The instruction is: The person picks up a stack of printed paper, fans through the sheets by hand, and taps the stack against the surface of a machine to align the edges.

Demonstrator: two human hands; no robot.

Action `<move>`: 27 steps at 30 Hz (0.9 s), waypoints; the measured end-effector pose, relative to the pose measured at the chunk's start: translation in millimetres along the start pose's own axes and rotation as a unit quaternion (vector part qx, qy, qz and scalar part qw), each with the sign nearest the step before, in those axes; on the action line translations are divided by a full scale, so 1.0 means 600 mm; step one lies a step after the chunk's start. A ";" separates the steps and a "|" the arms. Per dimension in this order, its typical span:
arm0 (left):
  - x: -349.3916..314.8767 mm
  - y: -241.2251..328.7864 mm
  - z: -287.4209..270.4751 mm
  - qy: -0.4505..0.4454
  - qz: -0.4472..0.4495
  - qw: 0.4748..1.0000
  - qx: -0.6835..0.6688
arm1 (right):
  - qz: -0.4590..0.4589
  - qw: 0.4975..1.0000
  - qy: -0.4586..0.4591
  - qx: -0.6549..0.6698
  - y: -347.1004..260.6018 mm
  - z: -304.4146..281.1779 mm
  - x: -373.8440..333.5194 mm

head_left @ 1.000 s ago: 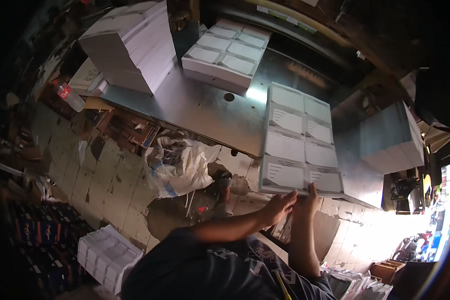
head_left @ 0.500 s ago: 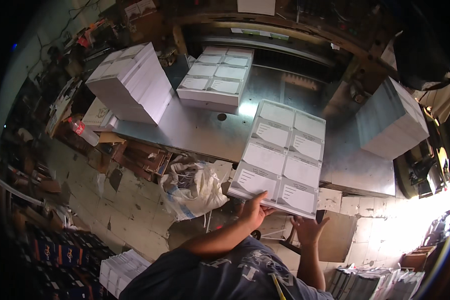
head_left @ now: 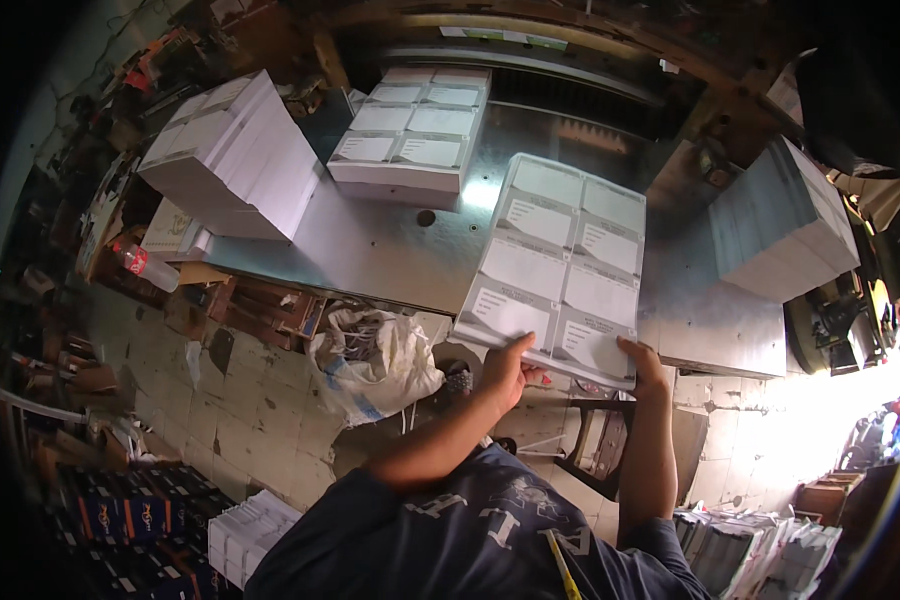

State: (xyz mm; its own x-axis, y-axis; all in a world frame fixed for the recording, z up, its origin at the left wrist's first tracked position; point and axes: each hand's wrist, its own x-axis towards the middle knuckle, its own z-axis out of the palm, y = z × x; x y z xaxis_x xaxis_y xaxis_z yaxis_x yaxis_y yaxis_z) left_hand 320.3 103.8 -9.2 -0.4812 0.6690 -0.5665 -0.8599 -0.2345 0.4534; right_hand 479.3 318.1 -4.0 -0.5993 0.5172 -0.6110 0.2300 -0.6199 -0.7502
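A stack of printed sheets (head_left: 560,265), each printed with a grid of grey-and-white label panels, is held out over the near edge of the metal table (head_left: 370,245). My left hand (head_left: 508,375) grips its near edge, thumb on top and fingers beneath. At the near right corner, my right hand (head_left: 648,368) pinches the stack the same way; its fingers under the sheets are hidden. Farther back on the table lies a thicker stack of like sheets (head_left: 410,130), close to the machine's dark slot.
A tall paper pile (head_left: 235,155) stands at the table's left, another pile (head_left: 785,220) at its right. Below the front edge sit a white sack (head_left: 375,365) with scraps and a plastic bottle (head_left: 145,265). Dark boxes (head_left: 130,515) and more paper stacks (head_left: 760,550) flank me.
My right hand, open and just off the stack before, has closed on its near right corner. The view has shifted slightly; my left hand keeps its grip.
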 end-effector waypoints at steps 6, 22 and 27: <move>0.096 0.051 -0.025 -0.026 -0.074 0.990 -0.114 | -0.052 0.993 0.083 -0.070 -0.038 0.039 0.063; 0.106 0.079 -0.035 -0.111 -0.069 0.987 -0.098 | -0.251 0.932 0.090 -0.247 -0.083 0.118 0.026; 0.097 0.049 -0.007 -0.060 -0.021 0.997 -0.035 | -0.154 0.979 0.038 -0.132 -0.032 0.044 0.065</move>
State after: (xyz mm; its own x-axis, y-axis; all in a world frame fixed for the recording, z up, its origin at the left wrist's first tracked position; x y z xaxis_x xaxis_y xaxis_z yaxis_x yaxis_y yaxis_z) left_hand 266.4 132.9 -31.5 -0.4244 0.7582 -0.4950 -0.8904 -0.2501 0.3803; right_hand 431.2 334.6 -6.6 -0.6149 0.7037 -0.3561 0.2438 -0.2598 -0.9344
